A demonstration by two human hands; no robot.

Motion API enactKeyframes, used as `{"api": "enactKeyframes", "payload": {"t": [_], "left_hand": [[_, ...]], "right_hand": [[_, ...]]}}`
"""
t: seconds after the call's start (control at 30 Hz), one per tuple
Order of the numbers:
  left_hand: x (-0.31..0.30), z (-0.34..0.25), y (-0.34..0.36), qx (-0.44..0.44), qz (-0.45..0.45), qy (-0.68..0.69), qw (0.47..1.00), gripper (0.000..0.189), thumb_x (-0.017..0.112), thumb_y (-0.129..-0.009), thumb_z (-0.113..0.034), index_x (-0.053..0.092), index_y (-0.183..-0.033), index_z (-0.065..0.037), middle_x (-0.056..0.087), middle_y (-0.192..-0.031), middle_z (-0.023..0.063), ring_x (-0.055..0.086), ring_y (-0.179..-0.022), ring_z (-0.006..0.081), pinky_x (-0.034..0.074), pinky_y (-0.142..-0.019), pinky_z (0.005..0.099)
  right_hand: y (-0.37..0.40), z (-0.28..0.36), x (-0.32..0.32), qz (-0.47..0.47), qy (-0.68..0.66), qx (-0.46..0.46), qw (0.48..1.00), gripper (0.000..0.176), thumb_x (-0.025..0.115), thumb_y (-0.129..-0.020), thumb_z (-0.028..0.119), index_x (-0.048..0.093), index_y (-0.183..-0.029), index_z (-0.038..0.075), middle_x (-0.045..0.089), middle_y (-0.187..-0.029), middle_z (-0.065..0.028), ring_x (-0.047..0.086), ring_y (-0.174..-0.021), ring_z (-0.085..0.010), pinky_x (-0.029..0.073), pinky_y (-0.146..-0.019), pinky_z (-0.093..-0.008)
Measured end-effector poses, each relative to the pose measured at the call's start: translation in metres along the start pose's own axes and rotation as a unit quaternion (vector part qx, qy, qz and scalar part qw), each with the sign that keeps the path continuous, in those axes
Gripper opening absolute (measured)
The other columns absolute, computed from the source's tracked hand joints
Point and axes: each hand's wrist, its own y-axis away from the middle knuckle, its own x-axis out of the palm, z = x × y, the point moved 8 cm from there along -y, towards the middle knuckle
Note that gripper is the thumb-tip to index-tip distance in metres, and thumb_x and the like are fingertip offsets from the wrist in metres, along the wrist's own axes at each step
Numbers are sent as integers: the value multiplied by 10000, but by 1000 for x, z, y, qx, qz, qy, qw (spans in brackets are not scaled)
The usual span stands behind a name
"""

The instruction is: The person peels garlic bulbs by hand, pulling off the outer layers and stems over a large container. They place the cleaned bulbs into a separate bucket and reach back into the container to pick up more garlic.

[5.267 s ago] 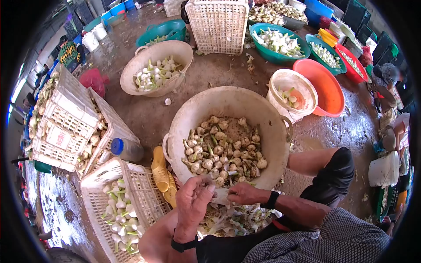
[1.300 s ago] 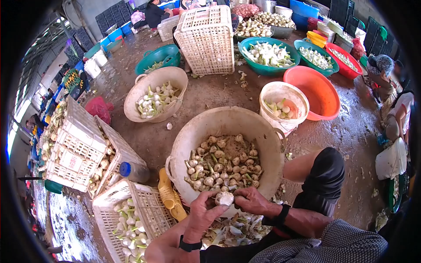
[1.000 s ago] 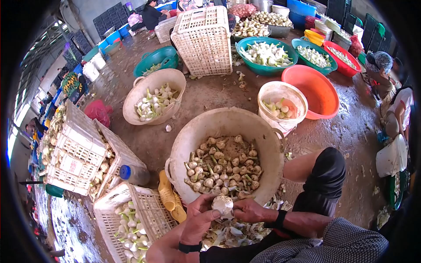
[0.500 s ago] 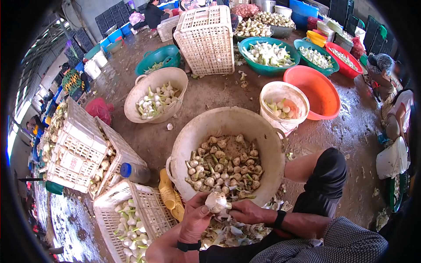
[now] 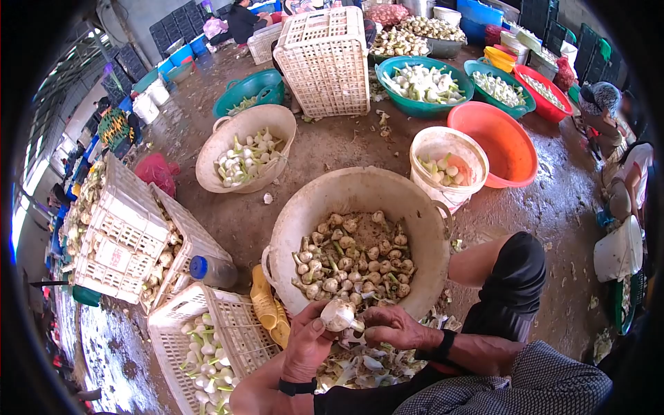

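A whitish garlic bulb (image 5: 337,315) with a short stem is gripped by the thumb and fingers of my left hand (image 5: 305,346). Just right of the stem, my right hand (image 5: 399,328) has its fingers curled in; whatever they pinch is hidden. Both hands are over the near rim of a large beige tub (image 5: 297,228), which holds many unpeeled garlic bulbs (image 5: 353,263) with short stems. Under my hands lies a heap of garlic skins (image 5: 366,366).
At left are a crate of peeled garlic (image 5: 238,332), yellow shoes (image 5: 263,304), a blue-lidded jar (image 5: 214,271) and stacked crates (image 5: 124,242). Ahead are a beige basin (image 5: 207,159), a white bucket (image 5: 422,149) and an orange basin (image 5: 508,149). A person (image 5: 629,176) sits at right.
The bulb has turned in my left hand and its stem now shows towards the right. My right hand has drawn up slightly, its fingers more curled.
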Motion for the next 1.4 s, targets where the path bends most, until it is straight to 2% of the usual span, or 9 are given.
{"api": "enactKeyframes", "payload": {"t": [0.4,0.47,0.6,0.7,0.77,0.9,1.1,1.2,1.4], "left_hand": [[-11,6,-2,-1,-4,0,1000,581,672,-879,-365,475,-1249,37,658,-1026,199,673,-771,316,558,-628,434],[-8,7,-1,-15,24,20,999,582,652,-890,-329,469,-1283,58,626,-1142,192,660,-964,291,574,-769,413],[-6,7,-2,-21,33,26,999,592,653,-890,-336,461,-1285,61,621,-1147,196,659,-963,292,575,-753,417],[-4,7,-2,-18,15,27,999,602,649,-892,-347,453,-1288,62,619,-1148,197,659,-953,293,576,-726,414],[-2,4,-3,-9,-7,-15,1000,573,622,-900,-401,470,-1244,32,651,-998,194,665,-744,305,558,-617,420],[-3,7,-3,-26,-16,-40,999,565,624,-894,-390,477,-1244,29,652,-1001,192,663,-744,302,555,-616,410],[-6,8,-3,-28,-5,-42,999,575,615,-894,-382,474,-1246,50,650,-1023,193,661,-792,297,549,-623,405],[-3,9,-2,-42,16,-27,999,572,628,-901,-334,479,-1270,76,637,-1106,192,663,-937,274,582,-723,403],[1,10,-2,-35,29,-19,999,600,600,-914,-356,456,-1291,88,612,-1157,210,653,-984,300,588,-752,417]], "right_hand": [[1,15,0,-6,14,-42,999,244,554,-981,215,623,-1037,-11,634,-740,-28,590,-667,-87,502,-621,-269],[1,14,0,-1,17,-49,999,242,543,-984,212,621,-1035,-11,629,-726,-33,589,-656,-91,499,-614,-269],[2,18,1,7,23,-49,999,242,544,-980,220,618,-1027,-6,624,-730,-43,594,-662,-120,497,-619,-289],[4,27,0,-17,108,-84,990,248,570,-965,230,614,-1026,-6,630,-757,-61,601,-692,-144,496,-640,-313],[5,27,0,-15,98,-83,992,224,583,-962,211,616,-1049,7,619,-791,-38,587,-722,-116,486,-657,-289],[4,25,0,10,103,-81,991,212,591,-960,195,617,-1067,13,614,-825,-37,586,-750,-107,484,-680,-280],[4,29,-1,0,148,-108,983,207,562,-963,171,609,-1056,-8,619,-793,-72,607,-732,-156,499,-670,-321],[4,28,-1,-7,178,-129,976,201,538,-972,160,607,-1046,-14,619,-772,-57,600,-712,-139,491,-643,-305],[3,22,1,34,13,-35,999,246,502,-994,207,609,-962,-13,615,-712,-31,573,-616,-100,472,-586,-267]]}}
